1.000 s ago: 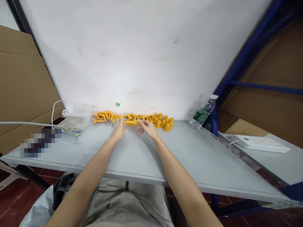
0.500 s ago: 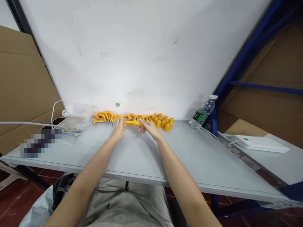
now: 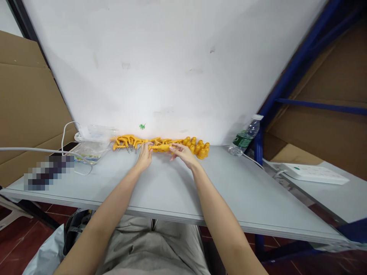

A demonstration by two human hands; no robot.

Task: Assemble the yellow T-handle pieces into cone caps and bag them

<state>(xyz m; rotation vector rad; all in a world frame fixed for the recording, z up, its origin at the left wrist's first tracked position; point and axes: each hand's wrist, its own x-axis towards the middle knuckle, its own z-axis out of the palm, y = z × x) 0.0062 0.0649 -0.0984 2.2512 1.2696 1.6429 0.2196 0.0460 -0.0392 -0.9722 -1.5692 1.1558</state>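
Observation:
A row of yellow plastic parts (image 3: 126,142) lies along the far edge of the grey table (image 3: 172,191), against the white wall. At the row's right end stand several small yellow cone-shaped caps (image 3: 200,148). My left hand (image 3: 145,156) and my right hand (image 3: 183,153) both reach to the middle of the row. Together they pinch one long yellow piece (image 3: 161,147), the left at its left end, the right at its right end. Small metal springs (image 3: 131,149) lie under the left part of the row.
A clear plastic bag (image 3: 91,147), a white cable (image 3: 67,131) and a phone (image 3: 67,148) lie at the table's far left. A water bottle (image 3: 245,136) lies at the far right. A white power strip (image 3: 311,172) rests on the neighbouring table. Cardboard flanks both sides.
My right hand has closed its fingers onto the right end of the yellow piece and lifted it slightly. The left hand has hardly moved.

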